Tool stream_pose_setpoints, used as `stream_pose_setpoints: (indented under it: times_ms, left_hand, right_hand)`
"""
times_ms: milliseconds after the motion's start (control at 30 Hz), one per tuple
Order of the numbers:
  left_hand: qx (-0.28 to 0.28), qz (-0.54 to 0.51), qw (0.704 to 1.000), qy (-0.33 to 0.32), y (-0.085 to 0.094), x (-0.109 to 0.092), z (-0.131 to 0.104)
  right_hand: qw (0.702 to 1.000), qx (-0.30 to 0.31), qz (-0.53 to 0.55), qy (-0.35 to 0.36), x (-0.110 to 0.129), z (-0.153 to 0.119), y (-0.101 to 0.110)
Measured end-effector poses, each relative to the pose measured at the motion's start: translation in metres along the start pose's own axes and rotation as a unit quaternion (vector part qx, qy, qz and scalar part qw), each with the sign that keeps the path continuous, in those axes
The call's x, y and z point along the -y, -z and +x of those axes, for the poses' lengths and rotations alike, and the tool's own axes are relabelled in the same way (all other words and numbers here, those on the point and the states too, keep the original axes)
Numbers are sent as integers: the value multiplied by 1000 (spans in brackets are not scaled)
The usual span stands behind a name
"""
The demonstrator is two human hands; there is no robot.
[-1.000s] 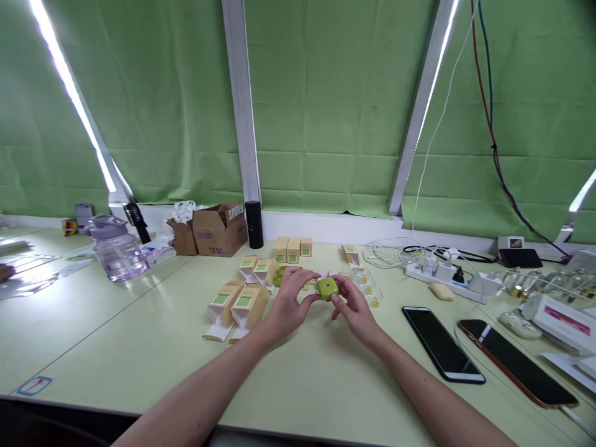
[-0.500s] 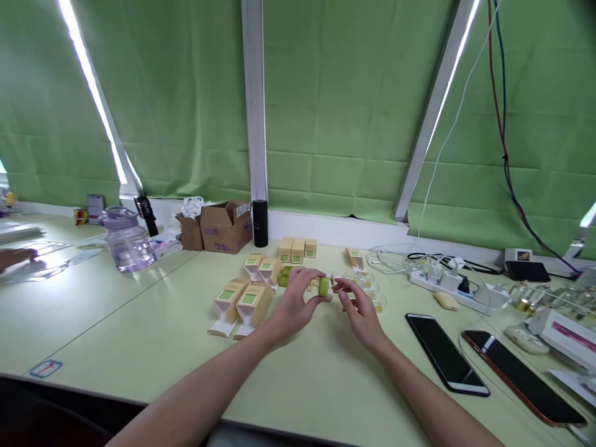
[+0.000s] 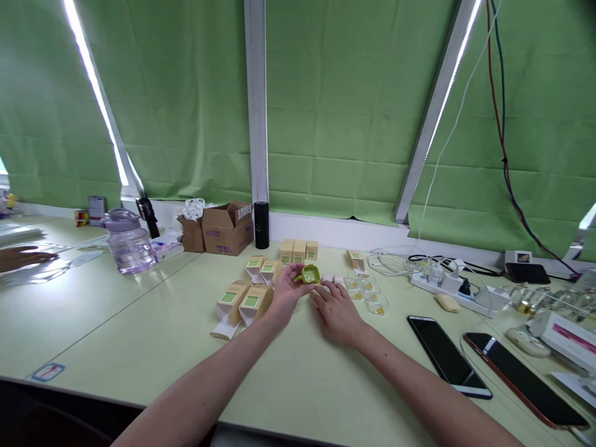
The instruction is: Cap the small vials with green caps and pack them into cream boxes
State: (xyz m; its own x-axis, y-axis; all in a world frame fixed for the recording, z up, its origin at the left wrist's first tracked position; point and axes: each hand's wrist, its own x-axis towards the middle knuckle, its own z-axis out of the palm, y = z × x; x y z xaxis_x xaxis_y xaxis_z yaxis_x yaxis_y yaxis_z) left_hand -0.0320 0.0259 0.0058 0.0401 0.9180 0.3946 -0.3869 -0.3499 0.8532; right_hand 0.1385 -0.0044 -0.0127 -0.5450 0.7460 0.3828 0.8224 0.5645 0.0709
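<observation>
While left fingers (image 3: 303, 290) clamp the green case (image 3: 310, 275), I can't tell whether right fingers (image 3: 328, 294) grip.

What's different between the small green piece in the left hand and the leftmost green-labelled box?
The green piece has rounded corners, while the green-labelled box is straight-edged tan card. The piece is clearly smaller than the box. The left hand holds the piece; the box rests on the table. Both show some green.
</observation>
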Motion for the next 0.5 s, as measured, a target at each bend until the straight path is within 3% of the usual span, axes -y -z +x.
stream_pose_setpoints:
  times_ms: [233,500]
  left_hand:
    - [14,29,999,-5,-2,1,-2]
    - [16,44,999,-17,-4,0,-3]
  right_hand:
    - [1000,17,-24,8,2,18,-9]
    - [992,-103,-24,75,9,-10,5]
